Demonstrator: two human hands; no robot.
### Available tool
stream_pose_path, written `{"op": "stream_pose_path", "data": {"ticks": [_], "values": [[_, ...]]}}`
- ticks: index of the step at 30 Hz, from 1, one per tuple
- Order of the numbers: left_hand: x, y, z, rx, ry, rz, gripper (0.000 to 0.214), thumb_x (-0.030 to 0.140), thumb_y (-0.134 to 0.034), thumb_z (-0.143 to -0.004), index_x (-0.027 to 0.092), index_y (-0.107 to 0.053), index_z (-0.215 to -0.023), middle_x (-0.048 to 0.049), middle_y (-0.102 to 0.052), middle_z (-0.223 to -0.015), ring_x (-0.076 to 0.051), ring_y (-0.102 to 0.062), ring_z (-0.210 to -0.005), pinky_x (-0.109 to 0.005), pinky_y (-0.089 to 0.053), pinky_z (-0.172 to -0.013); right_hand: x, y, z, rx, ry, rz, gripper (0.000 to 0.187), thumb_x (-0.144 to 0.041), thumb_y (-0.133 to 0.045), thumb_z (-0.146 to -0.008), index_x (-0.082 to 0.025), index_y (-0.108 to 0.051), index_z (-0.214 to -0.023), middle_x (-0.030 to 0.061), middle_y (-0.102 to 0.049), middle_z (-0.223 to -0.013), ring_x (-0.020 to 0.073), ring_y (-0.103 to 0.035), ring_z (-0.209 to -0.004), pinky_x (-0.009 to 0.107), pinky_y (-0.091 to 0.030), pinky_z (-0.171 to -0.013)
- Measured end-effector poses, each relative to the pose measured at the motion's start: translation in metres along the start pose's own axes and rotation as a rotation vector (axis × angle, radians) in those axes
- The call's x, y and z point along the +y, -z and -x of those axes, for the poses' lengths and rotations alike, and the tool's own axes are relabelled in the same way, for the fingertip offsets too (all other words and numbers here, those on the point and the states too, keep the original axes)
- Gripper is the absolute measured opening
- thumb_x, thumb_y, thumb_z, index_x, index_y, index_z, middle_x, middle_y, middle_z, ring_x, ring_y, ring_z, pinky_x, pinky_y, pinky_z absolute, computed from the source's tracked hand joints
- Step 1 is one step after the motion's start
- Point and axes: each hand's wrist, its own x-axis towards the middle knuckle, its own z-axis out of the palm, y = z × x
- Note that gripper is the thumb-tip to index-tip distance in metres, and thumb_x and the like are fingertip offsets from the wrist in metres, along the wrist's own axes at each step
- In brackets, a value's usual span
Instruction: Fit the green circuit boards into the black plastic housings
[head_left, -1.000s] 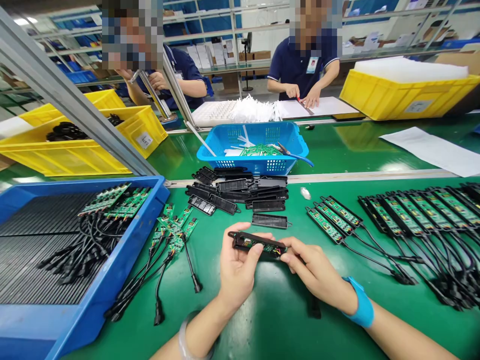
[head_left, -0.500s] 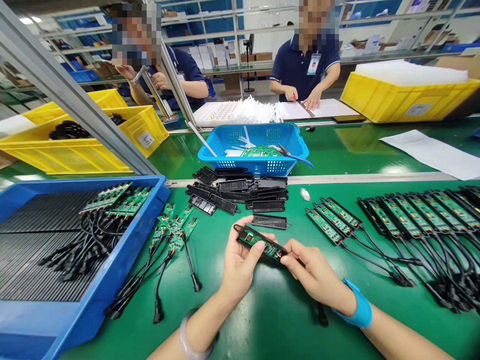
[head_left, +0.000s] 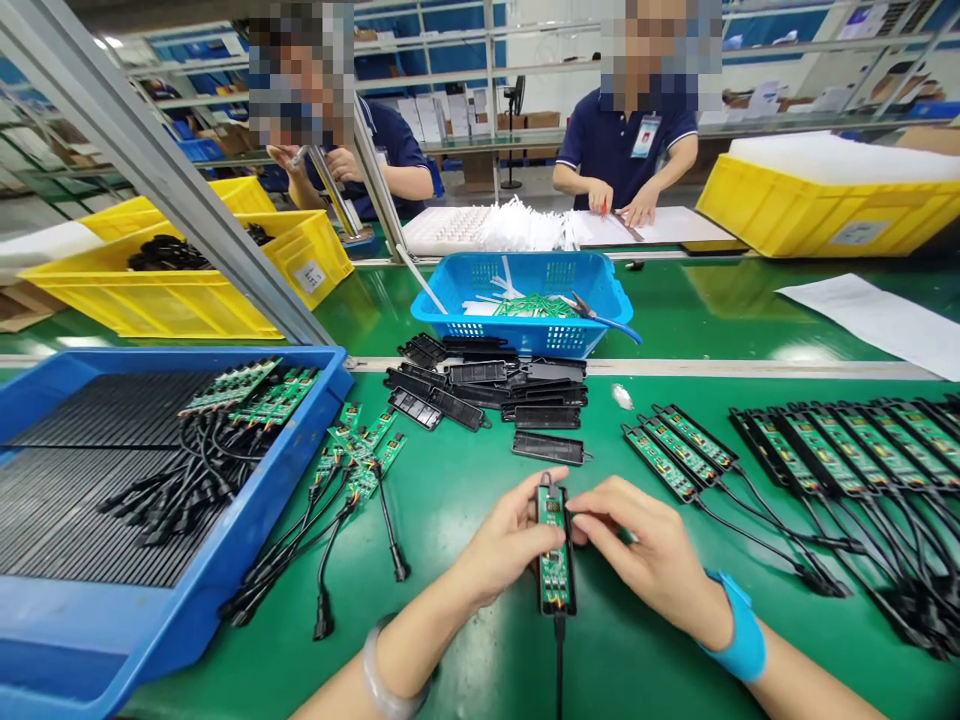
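My left hand (head_left: 517,535) is closed around a black plastic case (head_left: 571,590) with a green circuit board (head_left: 553,560) seated in it. The thumb presses on the board, and the case stands nearly lengthwise to me, its black cable (head_left: 559,665) running down toward me. On the case's right edge, near the small display, my right hand (head_left: 637,545) grips with thumb and fingertips. Beyond the hands lies a loose black case half (head_left: 551,447), in front of a pile of similar case halves (head_left: 480,375). Loose circuit boards with cables (head_left: 364,450) lie to the left.
A blue tray (head_left: 172,640) with cabled boards stands at left. Boards in cases (head_left: 675,450) lie in rows at right. A blue basket (head_left: 517,335) holds white strips, green pieces and a cutter. Yellow bins (head_left: 825,210) and two co-workers are across the bench.
The case has turned from slanting sideways to nearly lengthwise and come lower. My right hand has shifted from its cable end to the right edge near the display.
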Motion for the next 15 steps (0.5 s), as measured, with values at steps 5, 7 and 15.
{"op": "stream_pose_path", "data": {"ticks": [5, 7, 15], "values": [[-0.0081, -0.0037, -0.0023, -0.052, 0.046, -0.143, 0.070, 0.008, -0.058, -0.062, 0.011, -0.045, -0.131, -0.0019, -0.061, -0.082, -0.016, -0.057, -0.080, -0.025, -0.042, -0.069, 0.0059, -0.0022, 0.0032, -0.037, 0.231, 0.278, 0.020, -0.013, -0.050, -0.091, -0.017, -0.063, -0.105, 0.0061, -0.061, -0.081, 0.0144, -0.057, -0.070, 0.026, -0.045, -0.059], [-0.0100, -0.0037, -0.0026, -0.049, 0.045, -0.178, 0.070, 0.009, -0.058, -0.062, 0.010, -0.045, -0.131, -0.0018, -0.059, -0.081, -0.015, -0.054, -0.078, -0.024, -0.041, -0.067, 0.0061, -0.0020, 0.0038, -0.046, 0.270, 0.360, 0.019, -0.013, -0.050, -0.091, -0.016, -0.064, -0.104, 0.0059, -0.062, -0.079, 0.0145, -0.056, -0.068, 0.026, -0.043, -0.057], [-0.0095, -0.0034, -0.0023, -0.050, 0.074, -0.219, 0.072, 0.013, -0.059, -0.062, 0.011, -0.044, -0.132, -0.0002, -0.053, -0.081, -0.008, -0.039, -0.063, -0.021, -0.030, -0.055, 0.0036, -0.0005, 0.0003, 0.022, 0.389, 0.454, 0.017, -0.016, -0.051, -0.092, -0.017, -0.067, -0.090, 0.0012, -0.062, -0.065, 0.0123, -0.047, -0.056, 0.027, -0.033, -0.051]]}}
